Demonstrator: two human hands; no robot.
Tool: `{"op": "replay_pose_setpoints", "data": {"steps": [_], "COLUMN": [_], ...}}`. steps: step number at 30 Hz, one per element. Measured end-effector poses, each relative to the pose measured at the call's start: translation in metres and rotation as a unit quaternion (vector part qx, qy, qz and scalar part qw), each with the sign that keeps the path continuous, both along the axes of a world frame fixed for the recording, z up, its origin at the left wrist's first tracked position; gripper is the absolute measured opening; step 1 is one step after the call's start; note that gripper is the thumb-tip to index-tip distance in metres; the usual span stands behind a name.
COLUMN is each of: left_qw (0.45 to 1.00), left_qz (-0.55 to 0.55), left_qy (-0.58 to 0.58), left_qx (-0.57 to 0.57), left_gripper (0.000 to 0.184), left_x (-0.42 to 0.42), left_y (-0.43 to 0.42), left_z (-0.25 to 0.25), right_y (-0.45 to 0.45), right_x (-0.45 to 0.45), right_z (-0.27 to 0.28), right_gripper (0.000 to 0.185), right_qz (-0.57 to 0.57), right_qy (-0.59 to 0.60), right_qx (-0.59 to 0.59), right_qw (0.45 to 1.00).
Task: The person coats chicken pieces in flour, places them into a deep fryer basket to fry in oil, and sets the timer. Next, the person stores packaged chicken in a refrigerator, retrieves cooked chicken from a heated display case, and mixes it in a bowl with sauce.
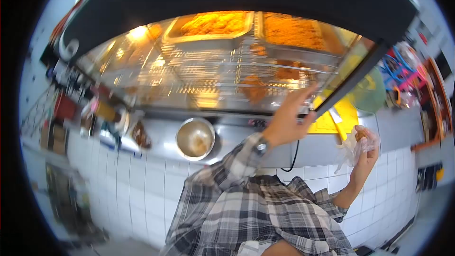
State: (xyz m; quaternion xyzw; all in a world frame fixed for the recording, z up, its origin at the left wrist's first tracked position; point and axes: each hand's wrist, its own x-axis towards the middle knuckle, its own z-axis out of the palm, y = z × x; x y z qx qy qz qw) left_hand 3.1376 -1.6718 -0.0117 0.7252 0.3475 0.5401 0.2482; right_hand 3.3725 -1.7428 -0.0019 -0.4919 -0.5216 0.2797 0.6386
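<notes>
My left hand [288,119] reaches across to the lower right corner of a lit glass food warmer [222,111]. Its fingers are stretched and spread beside the dark door frame [348,80]; blur hides whether they touch it. On the right, my right hand [367,150] is closed around a small brown piece of food [361,135], with thin clear plastic [350,149] over and around it. Whether the plastic is a glove or a bag I cannot tell. Behind the warmer's glass, brown fried pieces [254,89] lie on a wire rack [208,73].
Two trays hold orange-brown fried food [215,22] at the warmer's back. A steel bowl [195,139] stands on the metal counter [161,130]. A yellow-handled knife [340,128] lies on a yellow cutting board [350,114]. A black cable [296,154] hangs at the counter's front.
</notes>
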Motion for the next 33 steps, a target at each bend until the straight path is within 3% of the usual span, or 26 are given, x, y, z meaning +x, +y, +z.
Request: {"op": "replay_pose_setpoints", "data": {"steps": [3, 5, 8, 11, 12, 14, 16, 17, 19, 22, 26, 29, 33], "left_qw": [0.997, 0.994, 0.998, 0.974, 0.982, 0.998, 0.968, 0.906, 0.741, 0.711, 0.812, 0.809, 0.809], "left_qz": [-0.061, -0.077, -0.041, -0.167, -0.134, 0.027, 0.212, 0.355, 0.503, 0.461, 0.375, 0.405, 0.468], "left_qy": [-0.043, -0.073, -0.049, -0.028, -0.038, 0.043, 0.104, 0.199, 0.377, 0.379, 0.194, 0.268, 0.330], "left_qx": [-0.026, 0.023, 0.028, -0.154, -0.131, -0.028, -0.083, -0.114, -0.236, -0.373, -0.403, -0.331, -0.134], "left_gripper": [0.071, 0.073, 0.068, 0.059, 0.041, 0.024, 0.013, 0.022, 0.045, 0.064, 0.067, 0.067, 0.044], "left_x": [0.025, 0.039, 0.031, -0.016, -0.040, -0.103, -0.183, -0.217, -0.267, -0.315, -0.358, -0.380, -0.400], "left_y": [0.000, 0.007, 0.006, -0.008, -0.016, -0.026, -0.049, -0.067, -0.097, -0.117, -0.128, -0.125, -0.118], "left_z": [-0.005, -0.017, -0.012, 0.003, 0.004, -0.029, -0.053, -0.078, -0.112, -0.155, -0.172, -0.176, -0.155], "right_y": [0.013, 0.022, 0.029, 0.032, 0.033, 0.035, 0.033, 0.031, 0.030, 0.027, 0.021, 0.002, -0.008], "right_x": [-0.006, -0.011, -0.024, -0.051, -0.063, -0.090, -0.121, -0.137, -0.178, -0.244, -0.310, -0.327, -0.334], "right_z": [-0.023, -0.037, -0.057, -0.070, -0.073, -0.081, -0.092, -0.097, -0.106, -0.121, -0.144, -0.145, -0.152], "right_gripper": [0.025, 0.026, 0.025, 0.027, 0.026, 0.025, 0.025, 0.025, 0.022, 0.019, 0.018, 0.018, 0.018], "right_qz": [0.053, 0.075, 0.084, 0.143, 0.164, 0.202, 0.208, 0.209, 0.234, 0.269, 0.241, 0.233, 0.207], "right_qy": [0.005, 0.008, 0.049, 0.072, 0.062, 0.043, 0.045, 0.044, 0.058, 0.063, 0.024, 0.053, 0.061], "right_qx": [-0.040, -0.065, -0.126, -0.158, -0.155, -0.147, -0.157, -0.163, -0.199, -0.233, -0.262, -0.269, -0.269], "right_qw": [0.998, 0.995, 0.987, 0.974, 0.972, 0.967, 0.964, 0.963, 0.950, 0.932, 0.934, 0.933, 0.939]}}
